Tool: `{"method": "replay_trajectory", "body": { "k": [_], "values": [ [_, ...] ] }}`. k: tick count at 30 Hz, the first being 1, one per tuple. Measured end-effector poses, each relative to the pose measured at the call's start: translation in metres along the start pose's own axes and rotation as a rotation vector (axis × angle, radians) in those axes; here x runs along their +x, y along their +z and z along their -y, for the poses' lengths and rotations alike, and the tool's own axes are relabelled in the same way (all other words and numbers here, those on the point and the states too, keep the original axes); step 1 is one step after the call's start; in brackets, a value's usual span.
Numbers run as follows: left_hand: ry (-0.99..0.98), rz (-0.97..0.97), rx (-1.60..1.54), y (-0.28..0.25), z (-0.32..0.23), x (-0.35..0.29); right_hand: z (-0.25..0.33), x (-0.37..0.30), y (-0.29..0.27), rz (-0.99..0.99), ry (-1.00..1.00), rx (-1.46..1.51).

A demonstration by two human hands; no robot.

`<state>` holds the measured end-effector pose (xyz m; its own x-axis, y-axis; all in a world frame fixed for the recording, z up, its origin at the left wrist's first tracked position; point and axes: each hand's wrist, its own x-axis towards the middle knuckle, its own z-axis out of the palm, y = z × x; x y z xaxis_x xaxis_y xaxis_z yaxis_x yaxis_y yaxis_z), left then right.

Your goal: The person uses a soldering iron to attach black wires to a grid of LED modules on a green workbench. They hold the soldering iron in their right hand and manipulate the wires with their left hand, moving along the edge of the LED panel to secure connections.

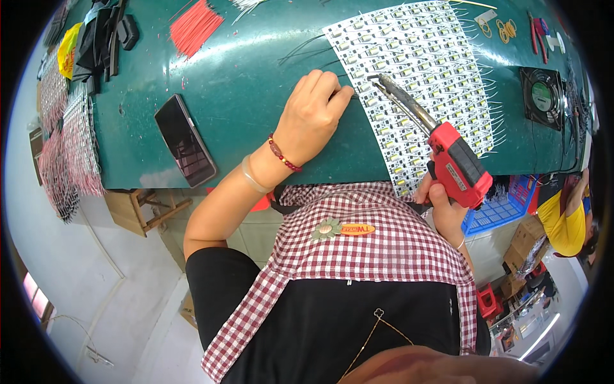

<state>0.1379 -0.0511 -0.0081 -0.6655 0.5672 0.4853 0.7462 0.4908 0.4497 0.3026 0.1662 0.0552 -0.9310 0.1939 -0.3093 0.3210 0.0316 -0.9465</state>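
My right hand (pixel 441 203) is wrapped round the handle of a red and black soldering gun (pixel 462 163). The gun's dark metal tip points up and left, over a white sheet of small circuit boards (pixel 425 77) set with rows of yellowish LEDs. At the left edge of this sheet my left hand (pixel 316 112) is closed in a pinch. What lies between its fingertips is too small to make out. Thin black wires (pixel 302 49) stick out from the same edge above that hand, and short pale wires line the sheet's right edge.
On the green table (pixel 249 83) lie a smartphone (pixel 185 139), a bundle of red wires (pixel 195 29) and a black fan (pixel 542 97). Wired boards (pixel 80 137) hang over the left end. A blue crate (pixel 502 208) stands below on the right, near a person in a yellow sleeve (pixel 563 221).
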Motion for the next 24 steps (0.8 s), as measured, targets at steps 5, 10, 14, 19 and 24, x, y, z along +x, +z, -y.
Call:
{"method": "replay_trajectory", "body": {
  "k": [5,10,14,19,24],
  "values": [
    [0.019,0.006,0.052,-0.004,0.000,0.003,-0.003,-0.005,-0.003,-0.053,0.023,0.080],
    [0.012,0.003,-0.020,-0.008,-0.014,-0.006,-0.010,-0.013,-0.009,-0.030,0.005,0.072],
    [-0.006,-0.007,-0.043,-0.004,-0.015,-0.009,-0.022,-0.018,-0.014,0.006,-0.001,0.054],
    [-0.002,-0.001,-0.063,-0.001,-0.015,-0.009,-0.030,-0.021,-0.015,0.020,0.035,0.028],
    [-0.001,0.015,-0.054,0.000,-0.016,-0.009,-0.040,-0.023,-0.018,0.041,-0.012,-0.108]
  ]
}}
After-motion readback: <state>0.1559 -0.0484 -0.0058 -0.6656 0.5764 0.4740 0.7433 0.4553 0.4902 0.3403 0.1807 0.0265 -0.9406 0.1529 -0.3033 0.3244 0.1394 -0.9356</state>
